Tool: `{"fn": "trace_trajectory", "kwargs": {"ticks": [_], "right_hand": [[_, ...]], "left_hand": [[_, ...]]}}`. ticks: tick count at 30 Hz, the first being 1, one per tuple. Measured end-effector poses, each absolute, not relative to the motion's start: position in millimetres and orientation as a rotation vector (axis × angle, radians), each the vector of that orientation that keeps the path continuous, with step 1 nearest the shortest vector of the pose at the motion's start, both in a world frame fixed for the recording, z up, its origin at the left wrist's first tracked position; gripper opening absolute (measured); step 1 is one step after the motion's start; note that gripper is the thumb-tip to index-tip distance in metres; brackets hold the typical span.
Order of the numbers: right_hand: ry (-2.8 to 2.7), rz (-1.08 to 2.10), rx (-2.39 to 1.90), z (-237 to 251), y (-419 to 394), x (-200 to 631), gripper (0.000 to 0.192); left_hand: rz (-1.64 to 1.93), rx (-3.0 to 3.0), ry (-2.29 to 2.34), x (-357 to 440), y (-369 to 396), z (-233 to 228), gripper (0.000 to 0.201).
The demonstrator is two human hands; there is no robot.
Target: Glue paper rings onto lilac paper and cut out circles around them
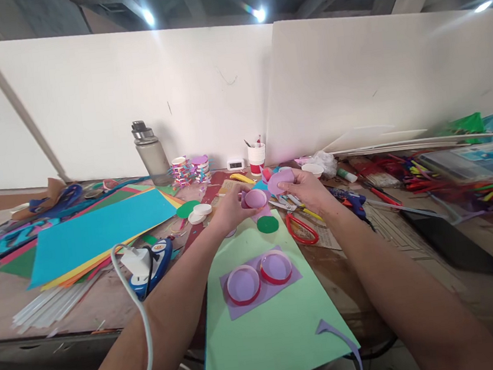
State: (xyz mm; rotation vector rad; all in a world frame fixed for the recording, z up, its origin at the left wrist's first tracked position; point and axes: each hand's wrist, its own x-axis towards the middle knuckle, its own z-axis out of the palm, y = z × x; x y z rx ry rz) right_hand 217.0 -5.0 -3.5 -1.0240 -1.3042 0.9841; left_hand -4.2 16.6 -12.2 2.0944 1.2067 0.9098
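Observation:
My left hand (pixel 230 209) is closed on the rim of a small round paper cup piece (pixel 256 199), its inside purple. To its right, my right hand (pixel 307 189) pinches a rounded piece of purple paper (pixel 279 182). Below both hands, a green disc (pixel 267 225) lies on the top of a pale green sheet (pixel 273 342). Nearer to me on this sheet, two shallow red-edged rings (pixel 243 284) with purple insides stand on a purple paper rectangle (pixel 242 310). A curved purple paper strip (pixel 337 332) lies at the sheet's lower right.
Red-handled scissors (pixel 303 230) lie beside the sheet. Coloured paper sheets (pixel 101 234) and a blue power strip (pixel 160 266) with a white cable are at left. A bottle (pixel 153 157), decorated cups (pixel 201 169) and a clock (pixel 236 164) stand behind. A glue gun (pixel 350 200) and black phone-like slab (pixel 453 241) lie right.

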Motion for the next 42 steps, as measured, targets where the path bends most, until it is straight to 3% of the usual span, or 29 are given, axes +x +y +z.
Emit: {"fn": "trace_trajectory", "kwargs": {"ticks": [6,12,21,27,37,42], "right_hand": [[-1.444,0.931,-1.093,-5,-7,214,0.031],[-1.71,0.667,-1.291,-6,-9,211,0.019],[-1.907,0.412,-1.367,-6,-17,191,0.009],[-1.867,0.531,-1.168,-7,-21,182,0.013],[-1.195,1.075,-1.043,-11,-11,192,0.038],[-1.147,1.098,-1.064,-13,-11,191,0.033]], "left_hand": [[1.033,1.901,1.165,-1,19,-16,0.051],[1.036,1.531,0.905,2,14,-14,0.061],[0.967,1.112,0.797,4,9,-10,0.046],[1.061,1.055,0.878,8,11,-18,0.034],[1.218,1.115,1.154,-7,33,-23,0.039],[1.186,1.362,1.378,-14,44,-34,0.041]]}}
